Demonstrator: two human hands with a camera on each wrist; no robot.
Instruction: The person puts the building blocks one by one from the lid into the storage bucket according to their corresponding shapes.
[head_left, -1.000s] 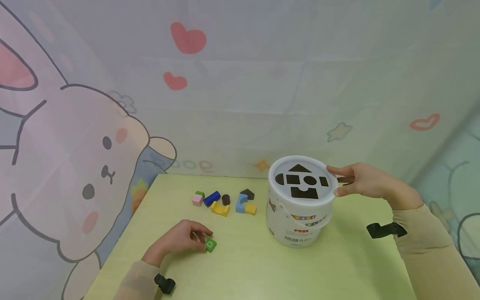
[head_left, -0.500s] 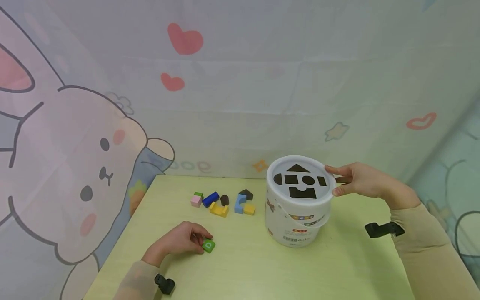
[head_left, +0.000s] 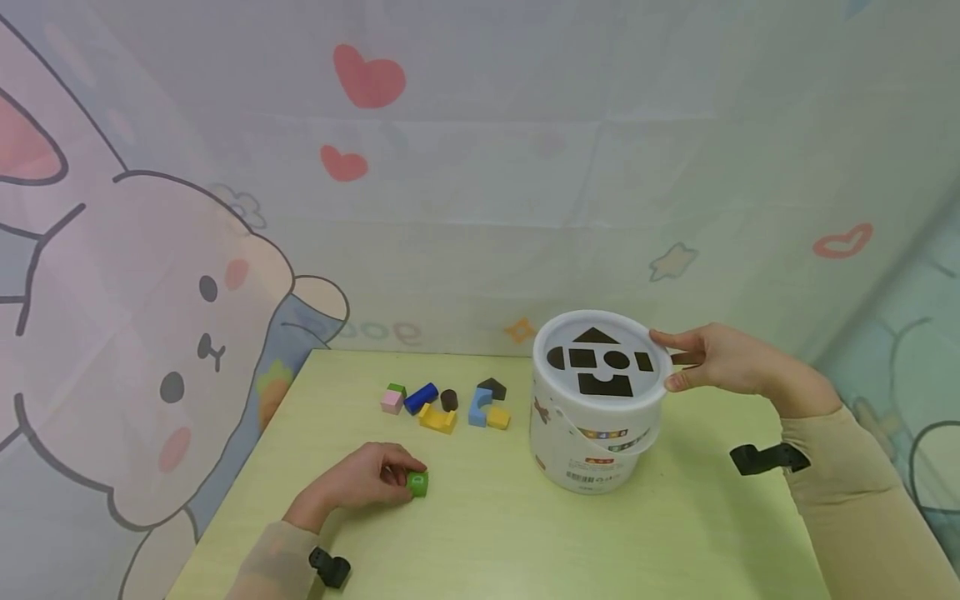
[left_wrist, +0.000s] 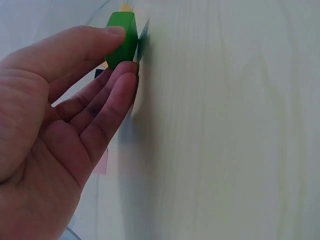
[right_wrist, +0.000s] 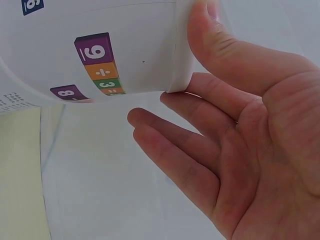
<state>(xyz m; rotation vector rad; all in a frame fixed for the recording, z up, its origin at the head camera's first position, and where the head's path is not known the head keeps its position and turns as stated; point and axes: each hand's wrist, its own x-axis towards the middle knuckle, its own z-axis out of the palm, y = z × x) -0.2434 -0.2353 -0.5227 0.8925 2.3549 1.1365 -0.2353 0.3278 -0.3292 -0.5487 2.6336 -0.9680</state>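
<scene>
My left hand [head_left: 369, 477] pinches a small green block [head_left: 417, 483] between thumb and fingertips, low over the table. In the left wrist view the thumb presses one side of the green block [left_wrist: 122, 40], with the fingertips beneath it. To the right stands a white bucket [head_left: 592, 450] with a lid [head_left: 551, 333] that has several dark shaped holes. My right hand [head_left: 723, 360] holds the lid's right rim between thumb and fingers. Up close in the right wrist view, the other fingers of the right hand [right_wrist: 240, 140] extend off the bucket [right_wrist: 135, 55], which bears printed numbers.
On the yellow-green table [head_left: 480, 533] behind the left hand lie a pink block [head_left: 392, 402], a blue cylinder [head_left: 422, 398], a dark cylinder [head_left: 449, 400], a yellow notched block [head_left: 437, 419], a light-blue arch [head_left: 479, 408] and a yellow block [head_left: 498, 417]. A printed cloth [head_left: 487, 250] hangs behind.
The green block has turned in my left fingers, so its lettered face is now less visible. My right hand has stayed at the lid rim; the head view has shifted slightly.
</scene>
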